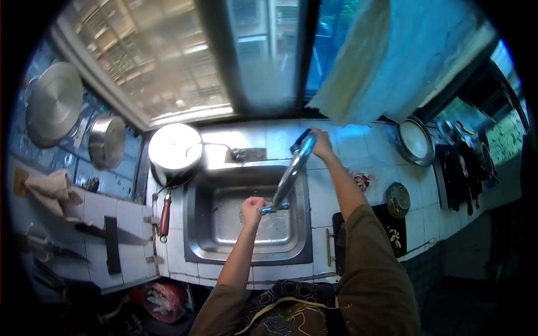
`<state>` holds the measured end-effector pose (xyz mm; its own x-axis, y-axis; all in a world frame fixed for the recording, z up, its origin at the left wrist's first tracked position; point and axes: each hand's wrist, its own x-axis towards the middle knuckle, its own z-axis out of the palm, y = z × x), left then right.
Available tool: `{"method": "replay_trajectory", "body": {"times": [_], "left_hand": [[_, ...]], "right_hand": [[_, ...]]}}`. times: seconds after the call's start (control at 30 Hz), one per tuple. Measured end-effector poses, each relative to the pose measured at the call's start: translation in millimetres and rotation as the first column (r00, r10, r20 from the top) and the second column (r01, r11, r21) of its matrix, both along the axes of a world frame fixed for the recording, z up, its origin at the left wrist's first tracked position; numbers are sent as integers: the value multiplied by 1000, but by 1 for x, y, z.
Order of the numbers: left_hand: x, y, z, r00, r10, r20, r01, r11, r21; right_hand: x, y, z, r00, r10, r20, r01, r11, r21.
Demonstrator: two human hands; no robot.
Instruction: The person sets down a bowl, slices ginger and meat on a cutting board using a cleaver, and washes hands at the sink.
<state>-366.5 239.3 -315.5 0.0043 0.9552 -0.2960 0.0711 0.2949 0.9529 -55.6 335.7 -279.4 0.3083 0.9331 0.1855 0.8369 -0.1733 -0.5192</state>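
Note:
A long, shiny chrome piece that looks like a tap slants over the sink, a black part at its upper end. My right hand closes round that upper end, arm stretched forward. Below, a short chrome crosspiece sits at its lower end. My left hand is beside this crosspiece, over the basin, with its fingers curled in. Whether it holds something small or touches the chrome I cannot make out. The basin floor looks wet with a few small bits on it.
A bright pot with a wooden-handled item below it stands left of the sink. A cleaver lies farther left. Right of the sink are a dark board with pale pieces, a round jar and a metal basin.

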Motion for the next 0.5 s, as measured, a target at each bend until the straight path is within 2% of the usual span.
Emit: {"method": "replay_trajectory", "body": {"times": [0.07, 0.13, 0.2, 0.27, 0.3, 0.37, 0.4, 0.47, 0.5], "left_hand": [[-6, -3, -10, 998, -14, -63, 17, 999, 39], [-8, -10, 6, 948, -50, -314, 64, 997, 35], [-23, -7, -61, 944, -16, -330, 88, 975, 203], [-25, -14, -37, 907, -89, -411, 165, 974, 155], [-26, -16, -42, 907, -110, -407, 191, 968, 165], [-34, -19, -56, 758, 62, -649, 269, 877, 398], [-36, -23, -52, 760, 52, -648, 291, 864, 410], [-40, -26, -34, 709, 135, -693, 284, 844, 455], [-43, -27, -23, 769, 63, -636, 229, 902, 365]], "right_hand": [[-1, -5, 11, 1000, -25, -11, 25, 1000, 18], [3, -9, 15, 996, -47, -74, 42, 997, -59], [6, -18, 21, 997, 50, -55, -52, 998, -32], [5, -24, 35, 989, 134, 59, -131, 990, -55], [2, -29, 43, 984, 117, 135, -103, 989, -104], [-8, -44, 50, 971, 74, 229, -38, 987, -155], [-16, -58, 48, 981, 32, 193, -21, 998, -60], [-39, -87, 32, 987, -139, 80, 131, 986, 99], [-51, -107, 27, 982, -188, 0, 187, 972, 141]]}}
